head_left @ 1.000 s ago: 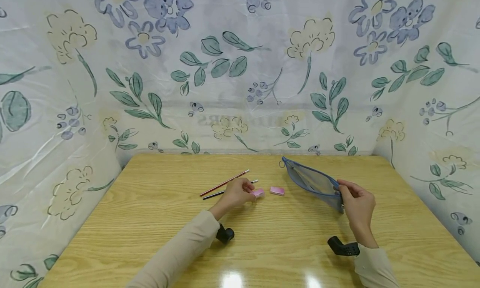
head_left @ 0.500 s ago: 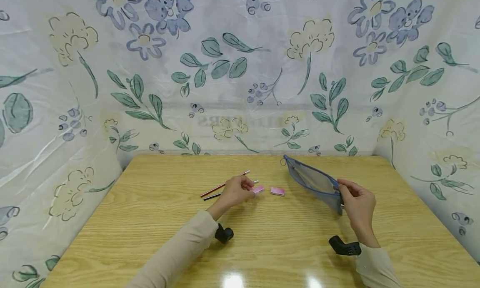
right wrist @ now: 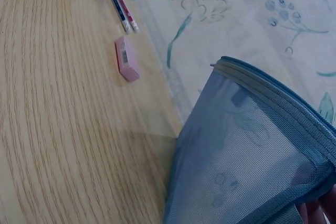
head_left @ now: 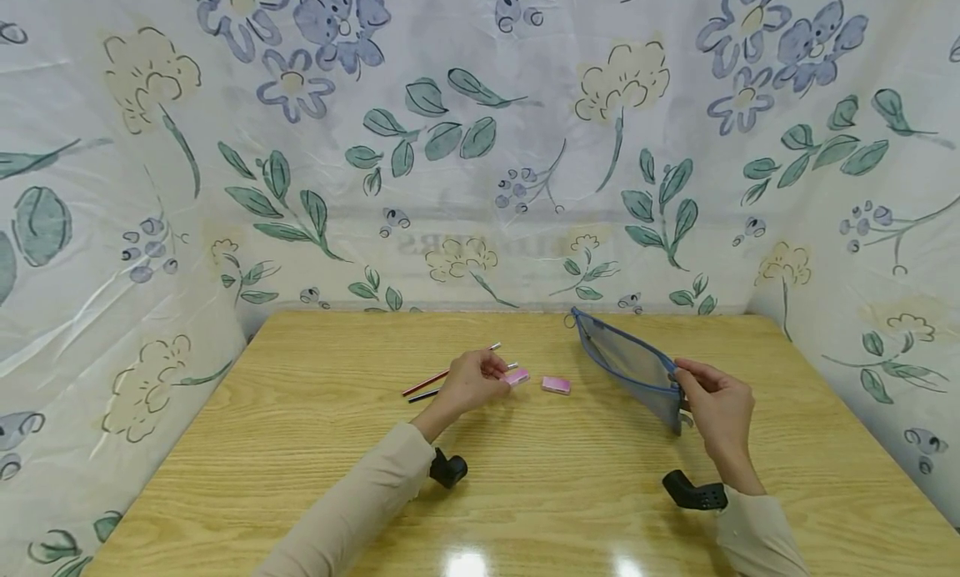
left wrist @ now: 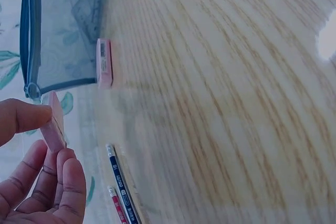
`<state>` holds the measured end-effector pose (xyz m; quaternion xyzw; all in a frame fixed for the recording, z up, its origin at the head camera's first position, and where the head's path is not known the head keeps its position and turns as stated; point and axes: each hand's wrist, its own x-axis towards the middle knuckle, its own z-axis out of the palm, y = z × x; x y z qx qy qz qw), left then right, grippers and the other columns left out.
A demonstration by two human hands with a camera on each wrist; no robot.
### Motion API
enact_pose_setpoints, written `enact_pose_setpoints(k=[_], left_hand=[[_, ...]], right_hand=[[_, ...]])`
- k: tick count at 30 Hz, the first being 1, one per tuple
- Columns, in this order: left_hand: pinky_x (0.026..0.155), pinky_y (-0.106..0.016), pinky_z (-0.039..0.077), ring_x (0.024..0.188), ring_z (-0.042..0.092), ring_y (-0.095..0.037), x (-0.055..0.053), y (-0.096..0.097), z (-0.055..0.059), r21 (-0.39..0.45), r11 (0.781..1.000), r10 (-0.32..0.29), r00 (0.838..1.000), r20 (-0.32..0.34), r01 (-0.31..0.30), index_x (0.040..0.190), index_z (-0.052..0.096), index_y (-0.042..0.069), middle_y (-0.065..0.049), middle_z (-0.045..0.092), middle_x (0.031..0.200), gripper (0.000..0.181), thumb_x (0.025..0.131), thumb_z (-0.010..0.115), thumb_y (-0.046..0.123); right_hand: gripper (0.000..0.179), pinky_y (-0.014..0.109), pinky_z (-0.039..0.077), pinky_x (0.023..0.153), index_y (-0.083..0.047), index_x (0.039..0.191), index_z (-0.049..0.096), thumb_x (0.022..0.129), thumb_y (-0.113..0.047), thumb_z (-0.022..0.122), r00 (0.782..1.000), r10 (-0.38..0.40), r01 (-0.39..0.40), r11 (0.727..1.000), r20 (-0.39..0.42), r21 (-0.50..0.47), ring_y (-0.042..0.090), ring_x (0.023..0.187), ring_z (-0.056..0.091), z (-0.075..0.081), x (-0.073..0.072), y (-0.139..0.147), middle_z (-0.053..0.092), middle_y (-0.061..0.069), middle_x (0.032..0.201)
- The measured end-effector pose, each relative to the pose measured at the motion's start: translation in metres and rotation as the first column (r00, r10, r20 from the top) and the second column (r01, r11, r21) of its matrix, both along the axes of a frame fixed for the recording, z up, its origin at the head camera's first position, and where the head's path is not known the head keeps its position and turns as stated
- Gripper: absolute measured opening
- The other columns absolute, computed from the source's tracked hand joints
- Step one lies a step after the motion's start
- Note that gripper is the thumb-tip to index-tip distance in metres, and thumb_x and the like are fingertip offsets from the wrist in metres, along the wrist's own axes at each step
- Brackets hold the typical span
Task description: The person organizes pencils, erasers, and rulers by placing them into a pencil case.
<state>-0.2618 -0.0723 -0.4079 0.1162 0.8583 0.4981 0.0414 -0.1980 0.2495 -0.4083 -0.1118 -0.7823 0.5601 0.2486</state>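
My left hand (head_left: 468, 383) pinches a pink eraser (left wrist: 55, 127) between thumb and fingertips, above the table. A second pink eraser (head_left: 556, 385) lies on the wood just right of it, between that hand and the pouch. The right hand (head_left: 718, 406) grips one end of a blue mesh zip pouch (head_left: 633, 364), whose long mouth gapes toward the head camera. Through the mesh, the left wrist view shows a clear triangular ruler (left wrist: 89, 11). Partly behind the left hand lie a red pencil (head_left: 425, 383) and a dark blue pencil (left wrist: 122, 184).
The wooden table (head_left: 300, 469) carries these things near its far middle. A flowered sheet (head_left: 465, 168) hangs behind and along both sides. Black wrist mounts (head_left: 450, 469) stick out from the cuffs of both beige sleeves (head_left: 360, 502).
The pouch has tilted a little: its ringed far end is slightly higher and its bottom corner hangs lower. The left hand keeps the eraser at nearly the same spot.
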Motion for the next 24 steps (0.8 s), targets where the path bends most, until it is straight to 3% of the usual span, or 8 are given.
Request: enact_pose_setpoints(k=[24], left_hand=[[0.07, -0.031, 0.051, 0.077, 0.06, -0.016, 0.0016, -0.002, 0.0037, 0.072, 0.997, -0.018, 1.0, -0.011, 0.019, 0.097, 0.067, -0.001, -0.004, 0.064, 0.086, 0.022, 0.077, 0.076, 0.0]], right_hand=[[0.029, 0.018, 0.05, 0.053, 0.004, 0.106, 0.072, 0.096, -0.02, 0.06, 1.0, -0.013, 0.013, 1.0, 0.018, -0.012, 0.003, 0.063, 0.058, -0.0035, -0.0022, 0.001, 0.068, -0.006, 0.077]])
